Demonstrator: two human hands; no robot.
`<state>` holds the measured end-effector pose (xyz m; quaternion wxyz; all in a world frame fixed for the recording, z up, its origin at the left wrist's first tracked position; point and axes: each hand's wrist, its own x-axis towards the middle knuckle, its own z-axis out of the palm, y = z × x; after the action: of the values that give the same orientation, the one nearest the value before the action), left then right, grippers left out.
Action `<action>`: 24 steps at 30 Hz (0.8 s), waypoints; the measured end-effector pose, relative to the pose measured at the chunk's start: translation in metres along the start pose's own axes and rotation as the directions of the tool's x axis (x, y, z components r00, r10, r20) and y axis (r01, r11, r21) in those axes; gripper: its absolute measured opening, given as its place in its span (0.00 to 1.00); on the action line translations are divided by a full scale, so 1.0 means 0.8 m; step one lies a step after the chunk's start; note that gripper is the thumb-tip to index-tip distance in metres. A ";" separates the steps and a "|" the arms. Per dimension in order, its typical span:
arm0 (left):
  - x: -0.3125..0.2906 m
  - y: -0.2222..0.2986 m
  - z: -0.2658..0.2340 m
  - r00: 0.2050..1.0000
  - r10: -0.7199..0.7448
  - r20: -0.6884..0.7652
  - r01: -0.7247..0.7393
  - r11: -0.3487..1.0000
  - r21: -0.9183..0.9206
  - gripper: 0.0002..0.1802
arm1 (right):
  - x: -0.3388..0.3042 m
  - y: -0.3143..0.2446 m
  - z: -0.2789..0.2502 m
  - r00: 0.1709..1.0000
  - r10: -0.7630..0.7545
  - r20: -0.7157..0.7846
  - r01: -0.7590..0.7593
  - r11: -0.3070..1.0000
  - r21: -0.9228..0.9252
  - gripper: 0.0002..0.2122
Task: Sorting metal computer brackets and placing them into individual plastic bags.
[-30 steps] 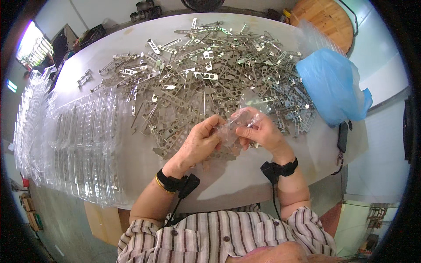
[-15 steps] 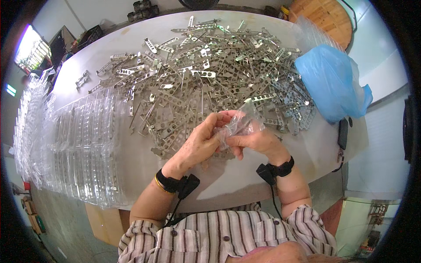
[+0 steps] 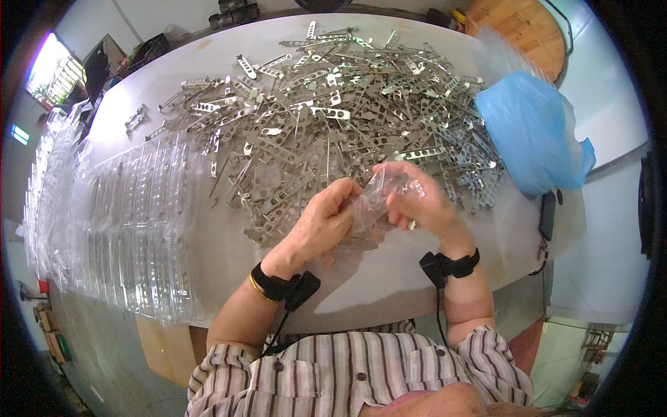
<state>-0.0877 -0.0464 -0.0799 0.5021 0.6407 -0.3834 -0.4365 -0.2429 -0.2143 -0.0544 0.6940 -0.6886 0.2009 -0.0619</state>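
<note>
A crumpled clear plastic bag is stretched between my two hands, over the near edge of the metal pile. My left hand is closed and pinches its left side. On the other side, my right hand has its fingers curled on the upper right part of the film. Whether anything lies inside the bag, I cannot make out. Just beyond my hands spreads a large heap of flat metal strips with punched holes, mixed with thin metal rods.
Clear plastic trays are stacked along the table's left side. A blue plastic bag rests at the right, with clear plastic sheets behind it. A dark, flat object lies by the table's right edge. Black straps with cables circle both wrists.
My right hand has shifted right and a little up, away from the left, drawing the plastic bag out between them. My left hand stays nearly in place. The whole view has shifted slightly.
</note>
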 end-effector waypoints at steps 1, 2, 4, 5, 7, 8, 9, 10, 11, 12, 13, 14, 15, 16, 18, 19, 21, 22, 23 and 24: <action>0.000 -0.001 -0.001 1.000 -0.001 -0.002 0.001 1.000 0.000 0.08 | 0.002 0.002 -0.003 1.000 0.000 0.002 0.000 1.000 0.000 0.30; 0.000 -0.001 0.000 1.000 -0.022 -0.008 0.022 1.000 0.010 0.08 | 0.004 0.005 -0.007 0.998 -0.054 -0.035 0.053 0.999 -0.009 0.27; 0.003 -0.004 0.002 0.999 -0.043 -0.010 0.043 0.999 0.020 0.08 | 0.003 0.009 -0.010 0.991 -0.107 -0.075 0.105 0.994 -0.021 0.25; 0.004 -0.008 0.003 1.000 -0.014 -0.013 0.015 1.000 0.016 0.07 | 0.003 0.009 -0.007 0.995 -0.084 -0.061 0.082 0.996 -0.039 0.22; 0.004 -0.013 0.004 1.000 0.013 -0.017 -0.013 1.000 0.012 0.07 | 0.005 0.012 -0.003 0.997 -0.061 -0.046 0.058 0.997 -0.057 0.20; 0.003 -0.011 0.004 1.000 -0.025 -0.002 0.025 1.000 -0.009 0.07 | 0.006 0.015 -0.002 1.000 -0.024 0.002 0.024 1.000 -0.020 0.19; 0.002 -0.010 0.005 0.998 -0.063 0.014 0.063 0.998 -0.029 0.07 | 0.008 0.018 0.000 0.999 0.012 0.052 -0.013 1.000 0.017 0.18; 0.003 -0.013 0.005 0.998 -0.063 0.014 0.063 0.998 -0.029 0.07 | 0.008 0.019 0.002 0.999 0.012 0.052 -0.013 1.000 0.017 0.18; 0.004 -0.016 0.005 0.999 -0.048 0.008 0.048 0.998 -0.036 0.08 | 0.008 0.019 0.005 0.999 0.007 0.038 -0.008 1.000 0.017 0.16; 0.004 -0.018 0.005 0.999 -0.034 0.003 0.034 0.999 -0.042 0.08 | 0.008 0.020 0.006 1.000 0.002 0.025 -0.003 1.000 0.017 0.15; 0.004 -0.020 0.005 0.999 -0.034 0.002 0.034 0.999 -0.042 0.08 | 0.008 0.022 0.007 1.000 0.002 0.026 -0.003 1.000 0.017 0.15; 0.004 -0.018 0.005 0.999 -0.038 0.002 0.038 0.999 -0.033 0.09 | 0.008 0.023 0.007 0.998 -0.048 0.032 0.046 0.997 0.057 0.14; 0.004 -0.016 0.005 0.999 -0.042 0.002 0.042 0.999 -0.025 0.09 | 0.008 0.024 0.008 0.994 -0.099 0.036 0.095 0.991 0.098 0.13; 0.004 -0.014 0.004 0.999 -0.043 0.000 0.043 0.999 -0.025 0.09 | 0.006 0.022 0.008 0.994 -0.099 0.038 0.094 0.991 0.098 0.13; 0.003 -0.010 0.001 0.999 0.015 -0.037 -0.017 0.998 -0.053 0.11 | 0.002 0.015 0.011 0.996 -0.069 -0.051 0.076 0.984 0.162 0.10; 0.005 -0.010 -0.001 0.999 0.011 -0.041 -0.013 0.999 -0.053 0.11 | 0.001 0.012 0.010 0.997 -0.067 -0.046 0.074 0.984 0.163 0.10; 0.003 -0.009 -0.006 0.994 0.069 -0.082 -0.089 0.960 -0.265 0.12 | 0.002 0.005 0.008 0.998 -0.008 -0.060 0.020 0.979 0.202 0.08; 0.003 -0.009 -0.007 0.993 0.063 -0.096 -0.086 0.961 -0.262 0.12 | 0.001 0.003 0.007 0.999 -0.008 -0.045 0.017 0.978 0.206 0.08; 0.005 -0.010 -0.008 0.992 0.066 -0.109 -0.092 0.963 -0.254 0.12 | 0.000 0.002 0.006 0.997 -0.009 -0.081 0.026 0.976 0.216 0.08; 0.006 -0.010 -0.009 0.990 0.069 -0.123 -0.097 0.964 -0.246 0.13 | 0.000 0.002 0.006 0.993 -0.009 -0.117 0.035 0.974 0.225 0.08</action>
<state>-0.0791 -0.0469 -0.0874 0.6179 0.5791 -0.3225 -0.4229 -0.2417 -0.2093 -0.0561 0.7544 -0.6025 0.2246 -0.1319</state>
